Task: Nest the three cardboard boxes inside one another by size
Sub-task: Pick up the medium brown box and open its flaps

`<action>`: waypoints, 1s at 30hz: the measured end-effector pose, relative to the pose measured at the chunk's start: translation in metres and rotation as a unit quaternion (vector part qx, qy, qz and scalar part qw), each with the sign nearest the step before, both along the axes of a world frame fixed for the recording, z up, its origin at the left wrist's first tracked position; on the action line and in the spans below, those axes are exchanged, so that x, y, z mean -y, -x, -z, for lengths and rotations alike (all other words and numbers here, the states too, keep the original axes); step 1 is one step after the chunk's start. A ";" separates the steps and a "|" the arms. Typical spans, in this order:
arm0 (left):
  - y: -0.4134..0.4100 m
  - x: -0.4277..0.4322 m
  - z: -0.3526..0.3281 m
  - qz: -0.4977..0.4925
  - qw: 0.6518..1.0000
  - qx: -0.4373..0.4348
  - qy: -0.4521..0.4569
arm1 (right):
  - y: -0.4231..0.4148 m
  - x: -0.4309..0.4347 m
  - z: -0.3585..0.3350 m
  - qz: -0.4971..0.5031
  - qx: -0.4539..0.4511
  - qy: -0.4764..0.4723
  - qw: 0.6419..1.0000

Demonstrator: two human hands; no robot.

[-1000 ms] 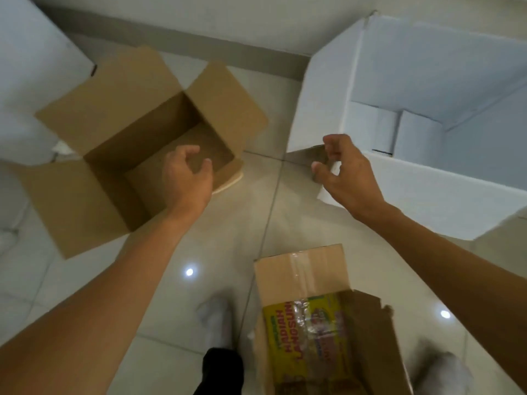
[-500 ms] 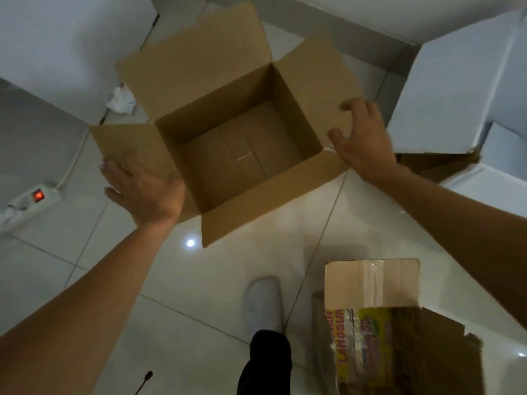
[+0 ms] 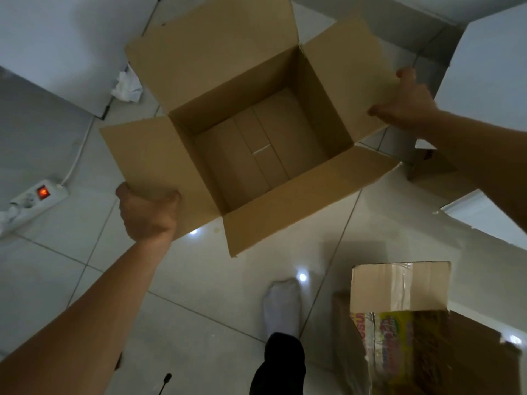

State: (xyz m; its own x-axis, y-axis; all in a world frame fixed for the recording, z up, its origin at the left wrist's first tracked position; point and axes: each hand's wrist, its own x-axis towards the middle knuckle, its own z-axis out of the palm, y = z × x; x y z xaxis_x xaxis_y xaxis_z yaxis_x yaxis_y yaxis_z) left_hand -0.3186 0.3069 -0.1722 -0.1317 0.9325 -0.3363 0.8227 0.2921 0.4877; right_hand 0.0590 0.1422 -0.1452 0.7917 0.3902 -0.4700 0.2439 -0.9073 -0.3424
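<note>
An open brown cardboard box [image 3: 216, 78] sits in the middle of the view, its flaps spread out and its inside empty. My left hand [image 3: 147, 213] grips the edge of its left flap. My right hand [image 3: 405, 102] grips the edge of its right flap. A big white cardboard box [image 3: 484, 64] stands at the right, cut off by the frame edge. A smaller brown box [image 3: 399, 283] with a taped flap and a yellow printed side stands at the bottom right.
The floor is pale glossy tile. A white power strip [image 3: 34, 198] with a lit red switch and its cable lie at the left. Crumpled white paper [image 3: 127, 86] lies by a white panel at the upper left. My socked foot [image 3: 282, 303] stands beside the small box.
Both hands have closed on the brown box's side flaps, the left on the left flap, the right on the right flap. The box now looks larger and nearer in the view.
</note>
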 end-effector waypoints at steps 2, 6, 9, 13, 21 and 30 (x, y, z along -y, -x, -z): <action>0.000 0.000 0.001 0.008 1.000 0.010 -0.007 | -0.004 0.002 0.003 -0.008 0.046 0.041 0.998; -0.001 0.000 0.000 0.018 1.000 0.010 -0.023 | -0.005 0.003 0.004 -0.014 0.050 0.040 0.998; -0.009 0.003 -0.007 0.040 0.998 0.011 -0.038 | -0.002 0.010 -0.003 -0.016 0.096 0.057 0.994; -0.024 0.008 -0.024 0.079 0.995 -0.011 -0.067 | 0.019 0.025 -0.017 0.004 0.077 0.009 0.997; -0.033 0.030 -0.041 0.216 0.974 0.056 -0.042 | 0.090 0.059 -0.037 0.008 0.008 -0.027 1.000; -0.015 0.031 -0.039 0.332 0.942 -0.013 -0.038 | 0.154 0.095 -0.032 0.042 0.020 -0.021 0.999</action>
State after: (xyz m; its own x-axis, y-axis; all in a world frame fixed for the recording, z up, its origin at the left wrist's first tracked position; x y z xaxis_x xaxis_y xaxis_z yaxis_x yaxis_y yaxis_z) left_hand -0.3034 0.2763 -0.1334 0.4823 0.8334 -0.2698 0.8240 -0.3270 0.4627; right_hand -0.0954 0.0468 -0.1136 0.8408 0.3400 -0.4213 0.1818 -0.9103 -0.3718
